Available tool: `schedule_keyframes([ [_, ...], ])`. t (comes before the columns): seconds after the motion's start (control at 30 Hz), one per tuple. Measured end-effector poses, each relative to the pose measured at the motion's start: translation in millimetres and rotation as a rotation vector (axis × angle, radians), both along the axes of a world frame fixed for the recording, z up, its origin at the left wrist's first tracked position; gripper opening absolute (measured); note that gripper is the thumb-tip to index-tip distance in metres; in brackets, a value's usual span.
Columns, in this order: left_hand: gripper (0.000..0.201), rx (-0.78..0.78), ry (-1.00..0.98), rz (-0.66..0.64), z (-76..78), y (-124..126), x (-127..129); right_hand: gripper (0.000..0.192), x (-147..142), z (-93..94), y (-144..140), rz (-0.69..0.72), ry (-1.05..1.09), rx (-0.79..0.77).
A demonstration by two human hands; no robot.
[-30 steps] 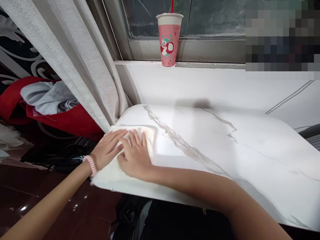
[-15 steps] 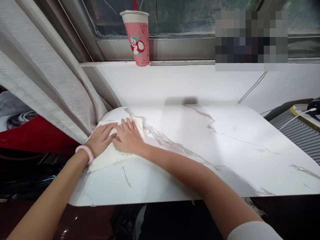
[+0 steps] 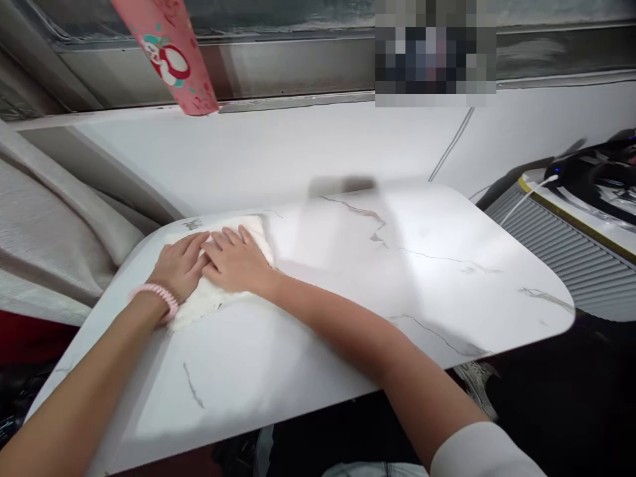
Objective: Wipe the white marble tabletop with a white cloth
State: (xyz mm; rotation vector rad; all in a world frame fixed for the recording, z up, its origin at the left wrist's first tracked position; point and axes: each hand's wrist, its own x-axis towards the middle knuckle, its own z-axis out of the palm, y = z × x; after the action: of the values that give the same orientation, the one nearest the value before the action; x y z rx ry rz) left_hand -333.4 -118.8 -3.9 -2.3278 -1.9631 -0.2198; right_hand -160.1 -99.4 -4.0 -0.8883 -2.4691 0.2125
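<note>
Both hands flat, fingers spread, palms down on a white cloth [image 3: 218, 291] – pressing, not pinching. Left hand [image 3: 179, 267] sits at 9 o'clock of the right hand [image 3: 236, 261]; fingertips overlap or touch at the middle, cannot tell which lies on top. Pink band [image 3: 155, 295] on the left wrist.

Cloth lies at the far left corner of the marble table [image 3: 348, 311], about 10 o'clock from the table's middle. Its far edge shows past the fingertips, its near edge peeks out by the left wrist. Cloth looks folded; fold count not readable.

Step in hand, by my reading: wiping the tabletop, with the cloth pushed into the far left corner under the weight of both hands.

Next move, as a judgement: keep palms flat and the pressure even so the cloth slides rather than bunches; the stretch of top from 12 through 3 o'clock, and the near edge at 6, is where the cloth is not.

Around: curtain [image 3: 54, 232] hangs at 9 o'clock, just beside the table edge. Pink cup [image 3: 169, 56] stands on the sill [image 3: 298, 101] at 12 o'clock, well apart from the hands. At 3 o'clock, a ribbed grey unit [image 3: 561, 252] with a white cable [image 3: 527, 195] over it
</note>
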Motion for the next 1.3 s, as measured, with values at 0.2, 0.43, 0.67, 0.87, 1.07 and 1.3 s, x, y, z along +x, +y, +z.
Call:
schedule_keyframes([
  [0.2, 0.063, -0.017, -0.045, 0.127, -8.2, -116, 55, 0.049, 65, 2.3, -93, 0.094, 0.045, 0.025],
  [0.43, 0.058, 0.056, -0.074, 0.068, -6.2, -183, 111, 0.043, 128, 3.7, -155, 0.093, 0.087, 0.082],
  [0.67, 0.060, 0.005, -0.096, 0.081, -0.6, -149, 109, 0.039, 122, 5.7, -128, 0.078, 0.065, 0.065],
  [0.87, 0.066, -0.046, -0.078, 0.161, 7.6, -57, 99, 0.030, 103, 8.4, -36, 0.147, 0.012, -0.028],
  [1.07, 0.060, -0.052, -0.030, 0.129, 11.0, 37, 94, 0.036, 88, 5.7, 49, 0.094, 0.004, -0.067],
  [1.3, 0.059, -0.096, -0.013, 0.105, 15.9, 92, 108, 0.036, 95, 4.0, 99, 0.013, 0.032, -0.050],
])
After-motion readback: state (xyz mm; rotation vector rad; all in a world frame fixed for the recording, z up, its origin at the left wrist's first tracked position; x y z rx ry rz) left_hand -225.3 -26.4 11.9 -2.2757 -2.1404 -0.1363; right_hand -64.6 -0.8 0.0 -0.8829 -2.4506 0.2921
